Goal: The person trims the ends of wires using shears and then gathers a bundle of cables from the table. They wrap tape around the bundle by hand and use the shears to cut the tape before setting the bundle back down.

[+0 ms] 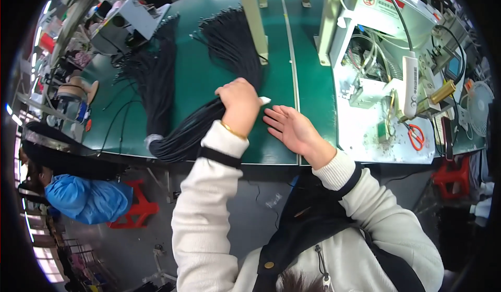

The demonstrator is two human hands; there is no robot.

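Note:
My left hand (pixel 238 104) is closed around a thick bundle of black cables (pixel 232 44) on the green table. From the hand, the bundle's many loose ends fan out toward the far side. Its other part (pixel 190 132) curves back along the near edge to a second fanned black bundle (pixel 159 83), with a pale tie (pixel 153 139) at the bend. A small white piece (pixel 265 100) sticks out at my left thumb; I cannot tell what it is. Just right of it, my right hand (pixel 293 129) is open, palm partly turned up, holding nothing.
At the right stands a bench machine on a white base (pixel 386 146), with red-handled scissors (pixel 416 137) and a small fan (pixel 478 106). Beige metal posts (pixel 254 20) rise from the table. Another person in blue (pixel 88 198) sits at the left beside a red stool (pixel 136 206).

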